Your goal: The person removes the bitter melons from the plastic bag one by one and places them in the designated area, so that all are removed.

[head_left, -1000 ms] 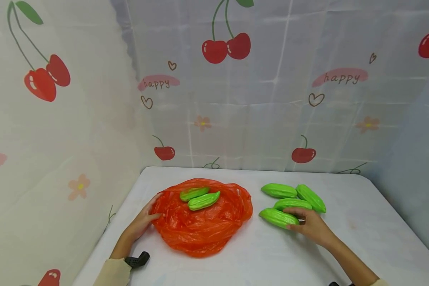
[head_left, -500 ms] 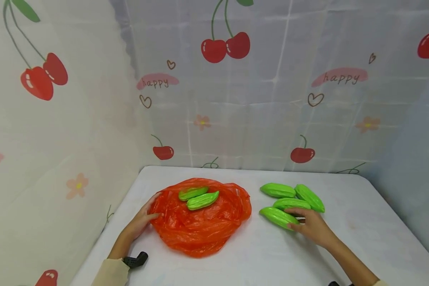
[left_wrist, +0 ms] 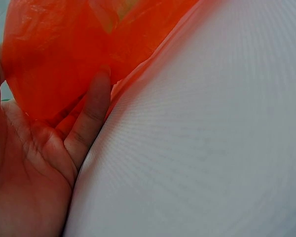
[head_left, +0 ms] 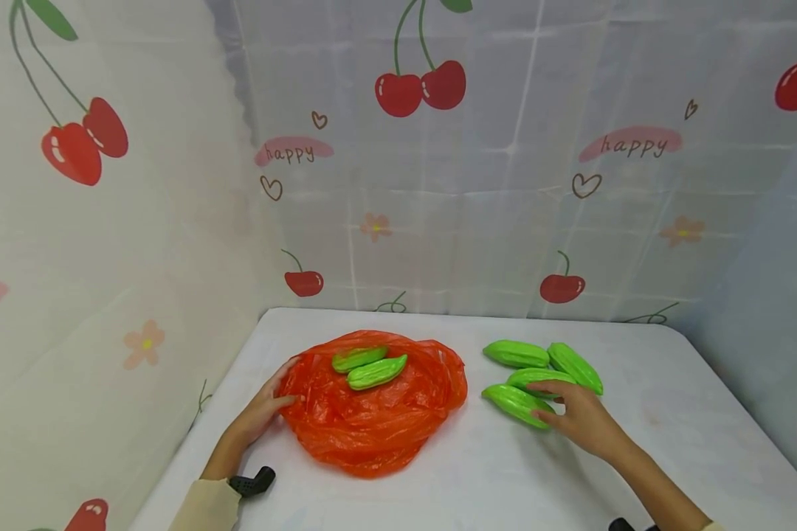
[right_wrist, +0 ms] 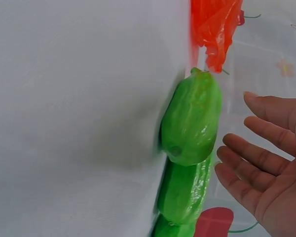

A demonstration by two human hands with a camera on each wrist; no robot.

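Note:
My left hand (head_left: 263, 408) holds the left edge of a crumpled red plastic bag (head_left: 365, 442), its thumb on the near side. In the left wrist view, bag film lies between the thumb (left_wrist: 91, 116) and the other fingers, which are partly hidden. Two green bitter melons (head_left: 377, 373) lie in the bag's mouth. On the right, my right hand (head_left: 584, 420) hovers with spread fingers over the nearest bitter melon (head_left: 514, 404). The right wrist view shows a gap between those fingers (right_wrist: 256, 157) and the bitter melon (right_wrist: 192, 118).
Beyond the nearest melon lie more bitter melons, one close behind it (head_left: 538, 379), one at the back (head_left: 516, 354) and one slanting to the right (head_left: 576, 367). All rest on a white table (head_left: 438, 501). A cherry-print sheet (head_left: 465, 221) hangs around the back and sides.
My right hand has let go of the nearest bitter melon and risen slightly off it. That melon turned a little beforehand. The left hand and bag have stayed in place.

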